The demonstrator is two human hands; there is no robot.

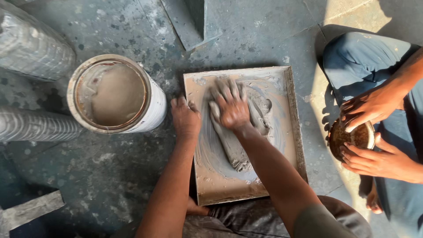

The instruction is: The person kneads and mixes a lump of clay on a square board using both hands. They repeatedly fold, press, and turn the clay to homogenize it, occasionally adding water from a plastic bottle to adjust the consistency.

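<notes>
On the stained grey floor [246, 31], the largest thing is a square slab [282, 83] smeared with wet clay, lying flat between the person's knees. Left of it stands a white bucket [154, 112] holding muddy water, just apart from the slab's left edge. On the slab lies a long roll of grey clay [231, 147], running from near the top down towards the middle.

The right hand [231, 108] is spread open, fingers splayed, pressing flat on the upper end of the roll. The left hand [185, 118] is curled loosely over the slab's left edge, seemingly steadying it; whether it truly grips the edge I cannot tell. To my eye the step in hand is kneading or rolling the clay out under the palm. The next move would call for even downward pressure along the roll's length, with the slab held firm so it does not slide on the floor.

At the right, another person's two hands [374, 132] cup a small brown bowl [352, 139]; only part of its rim shows, and what is inside is unclear. The upper end of the roll is hidden beneath the palm. Two ribbed grey cylinders [31, 48] at the left are cut off by the frame, so I cannot say what they are.
</notes>
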